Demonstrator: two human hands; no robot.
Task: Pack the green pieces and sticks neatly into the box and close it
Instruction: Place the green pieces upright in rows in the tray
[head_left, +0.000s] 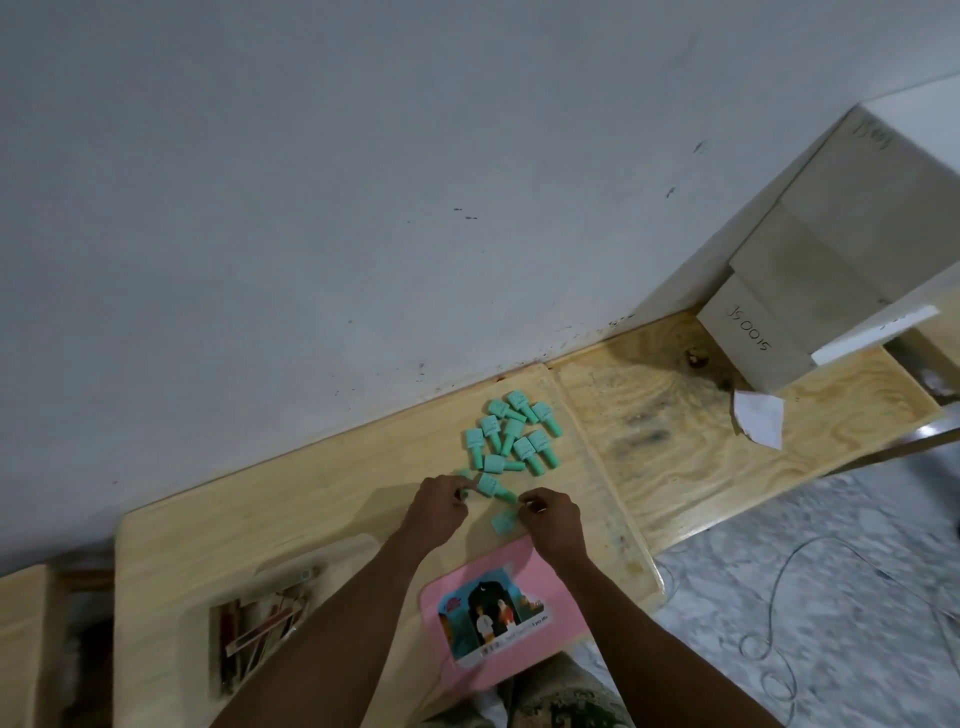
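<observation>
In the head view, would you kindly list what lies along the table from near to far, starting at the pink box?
Pink box → loose green piece beside the right hand → cluster of green pieces → wall.

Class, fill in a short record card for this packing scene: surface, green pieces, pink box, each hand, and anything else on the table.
Surface: wooden table against a grey wall
Green pieces: loose pile on the table, unpacked
Pink box: picture side up at the near edge
Left hand: fingers on a green piece
Right hand: pinching beside another piece
Other: tray of sticks, white paper scrap
</observation>
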